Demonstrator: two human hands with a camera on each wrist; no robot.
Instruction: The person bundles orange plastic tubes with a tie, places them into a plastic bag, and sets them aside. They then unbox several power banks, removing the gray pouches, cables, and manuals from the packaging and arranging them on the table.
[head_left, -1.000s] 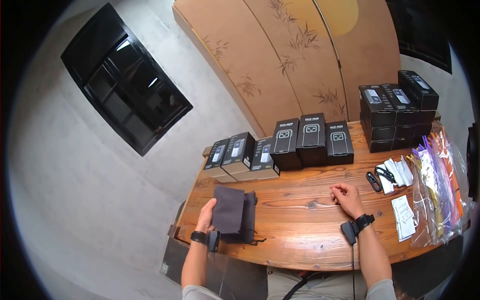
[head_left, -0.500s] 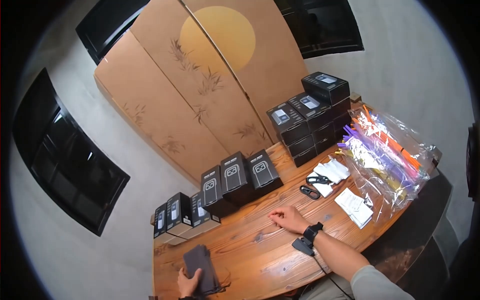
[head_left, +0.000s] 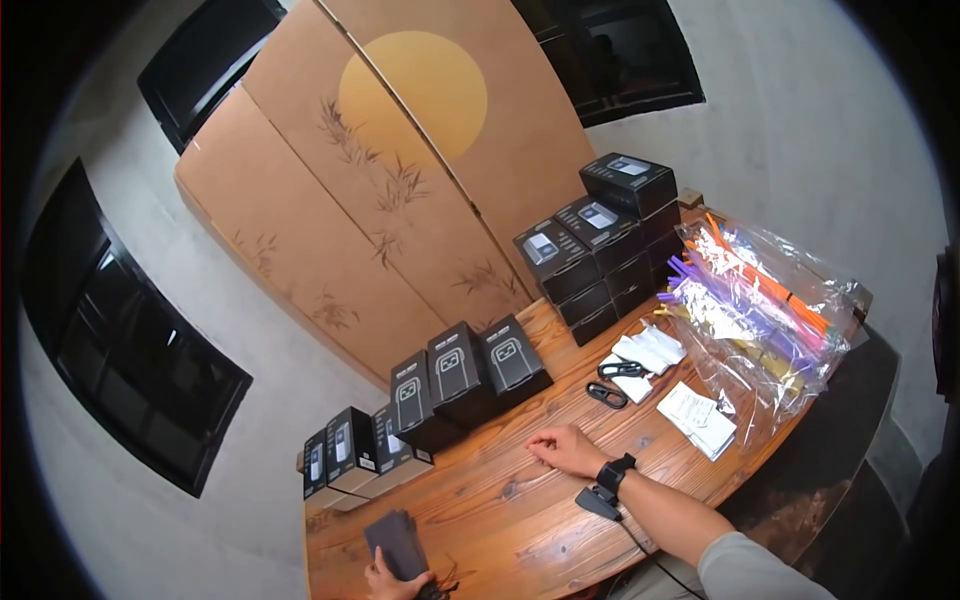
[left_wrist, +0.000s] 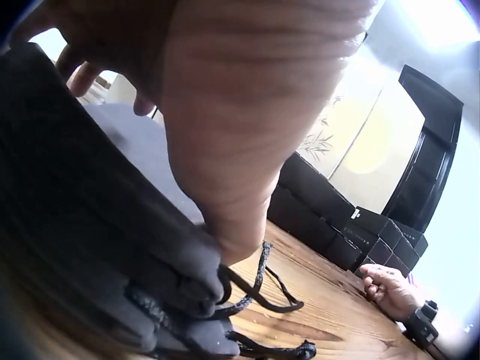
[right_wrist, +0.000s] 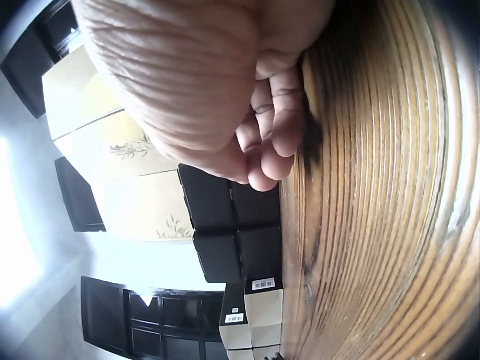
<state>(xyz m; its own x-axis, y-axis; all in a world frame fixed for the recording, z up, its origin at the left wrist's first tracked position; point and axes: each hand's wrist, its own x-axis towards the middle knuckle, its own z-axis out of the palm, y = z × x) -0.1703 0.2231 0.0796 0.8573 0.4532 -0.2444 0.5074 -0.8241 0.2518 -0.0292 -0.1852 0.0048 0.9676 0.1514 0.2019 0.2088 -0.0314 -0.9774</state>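
Note:
At the bottom left of the head view, my left hand (head_left: pixel 390 582) grips a dark grey drawstring pouch (head_left: pixel 397 543) at its near end, thumb and fingers on opposite sides. Close up in the left wrist view, the dark cloth of the pouch (left_wrist: pixel 90 217) lies under the palm, and its black cord (left_wrist: pixel 259 289) trails over the wood. My right hand (head_left: pixel 568 450) rests on the middle of the wooden table (head_left: pixel 480 520), its fingers loosely curled with nothing in them. The right wrist view shows those fingertips (right_wrist: pixel 276 161) just at the tabletop.
Black boxes (head_left: pixel 455 370) stand in a row along the table's back left. A stack of black boxes (head_left: pixel 600 250) is at the back right. Black coiled cables (head_left: pixel 607 395), white papers (head_left: pixel 697 420) and plastic bags of coloured sticks (head_left: pixel 760 320) lie on the right.
The head view has turned to the right, so the pouch now sits at the bottom left. The fanned cloth layers have come together in my left hand. My right hand stays resting on the table.

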